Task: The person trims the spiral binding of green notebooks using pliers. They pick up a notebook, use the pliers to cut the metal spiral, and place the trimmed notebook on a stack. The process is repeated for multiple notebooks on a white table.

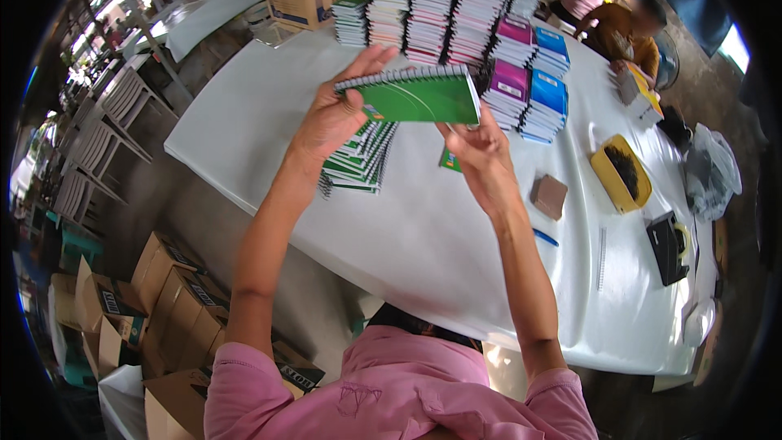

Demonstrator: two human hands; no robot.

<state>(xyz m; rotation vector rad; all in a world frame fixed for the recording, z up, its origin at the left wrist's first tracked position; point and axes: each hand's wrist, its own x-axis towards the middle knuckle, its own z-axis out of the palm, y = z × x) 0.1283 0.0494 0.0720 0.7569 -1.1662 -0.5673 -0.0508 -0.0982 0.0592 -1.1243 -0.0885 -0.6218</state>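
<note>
A green spiral notebook is held up above the table, its black coil along the upper edge. My left hand grips its left end, with the thumb on the cover. At the lower right corner, my right hand closes its fingers on the notebook; some fingertips are hidden behind it. Beneath the left hand, several green notebooks lie fanned in a pile on the white-covered table. Part of another green cover shows beside my right hand.
Tall notebook stacks and purple and blue ones stand at the back. To the right lie a brown block, blue pen, yellow container and black object. Cardboard boxes sit lower left; a co-worker sits far right.
</note>
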